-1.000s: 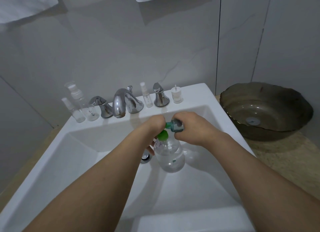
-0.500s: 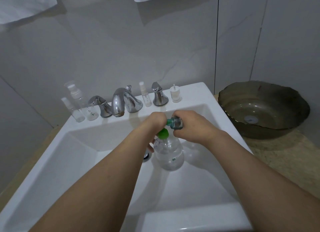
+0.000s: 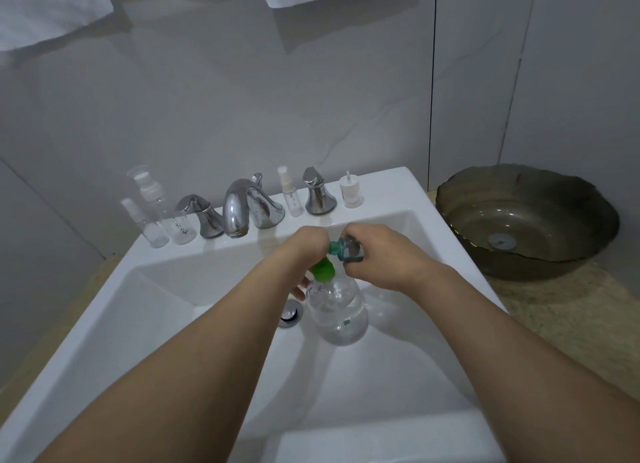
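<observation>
A clear plastic bottle stands in the white sink basin with a green funnel in its neck. My left hand grips the bottle near the neck, beside the funnel. My right hand grips a small bottle with a teal neck, tipped sideways so its mouth points at the funnel. The large bottle holds some clear liquid at its bottom.
A chrome faucet with two handles sits on the sink's back ledge among small clear spray bottles and a white pump cap. The chrome drain lies left of the bottle. A dark glass bowl stands on the counter at right.
Both hands and the bottles keep nearly the same pose; the small bottle stays tipped over the funnel.
</observation>
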Motion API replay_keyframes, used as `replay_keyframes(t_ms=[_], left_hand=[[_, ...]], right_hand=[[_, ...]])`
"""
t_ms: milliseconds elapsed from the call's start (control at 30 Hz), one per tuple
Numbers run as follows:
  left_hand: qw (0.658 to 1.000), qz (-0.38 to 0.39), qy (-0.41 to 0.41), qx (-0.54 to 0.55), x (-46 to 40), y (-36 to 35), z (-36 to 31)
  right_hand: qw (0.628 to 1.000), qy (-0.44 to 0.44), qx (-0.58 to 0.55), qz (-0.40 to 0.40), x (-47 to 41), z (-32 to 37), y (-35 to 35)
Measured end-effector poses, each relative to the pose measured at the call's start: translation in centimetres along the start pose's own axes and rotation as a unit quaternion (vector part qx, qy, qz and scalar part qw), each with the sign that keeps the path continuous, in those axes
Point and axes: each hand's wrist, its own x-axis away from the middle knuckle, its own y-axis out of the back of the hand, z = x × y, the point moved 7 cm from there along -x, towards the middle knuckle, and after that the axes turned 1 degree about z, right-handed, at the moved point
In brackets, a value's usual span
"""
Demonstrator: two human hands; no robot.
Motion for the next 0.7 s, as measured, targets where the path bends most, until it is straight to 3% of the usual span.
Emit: replay_keyframes(t_ms=[367,600,700], left_hand=[[0.999,0.014,0.038,0.017,0.4,-0.1,0.8],[0.993,-0.049,-0.075,-0.082,0.5,-0.2,-0.7],[0.989,-0.051,-0.08,-0.111,0.3,-0.3,-0.7]], right_hand=[[1.0,-0.011,-0.018,-0.01,0.1,-0.3,0.3],[1.0,-0.017,-0.006,0.014,0.0,-0.5,-0.3],[1.0,-0.018,0.002,0.011,-0.1,-0.5,-0.3]])
